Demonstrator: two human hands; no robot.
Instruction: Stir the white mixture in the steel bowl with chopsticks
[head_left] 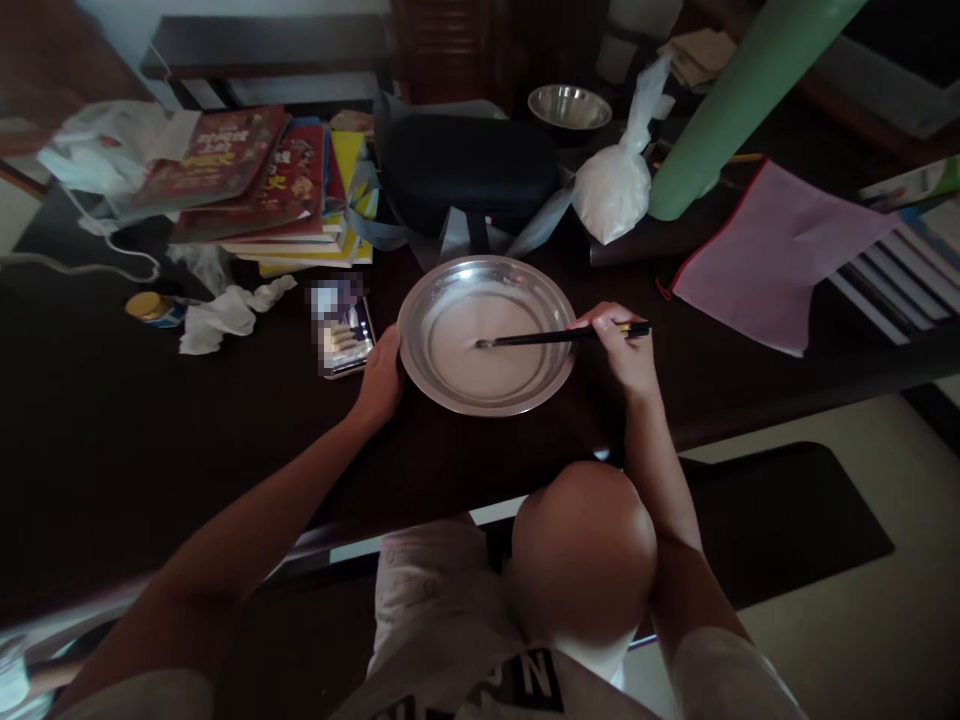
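Observation:
A round metal basin (415,335) stands on the dark table in front of me, with a pale, milky mixture (476,375) in its bottom. My left hand (382,375) grips the basin's left rim, its fingers partly hidden at the edge. Closed round a pair of black chopsticks (532,339), my right hand (624,348) is at the basin's right rim. The chopsticks lie nearly level across the basin, and their tips dip into the mixture near its middle.
A phone (346,325) lies left of the basin, near crumpled tissue (217,320) and a yellow-lidded jar (154,308). Behind are stacked books (255,200), a black case (469,170), a tied bag of white powder (613,190), a second metal bowl (570,105) and a green pillar (739,110).

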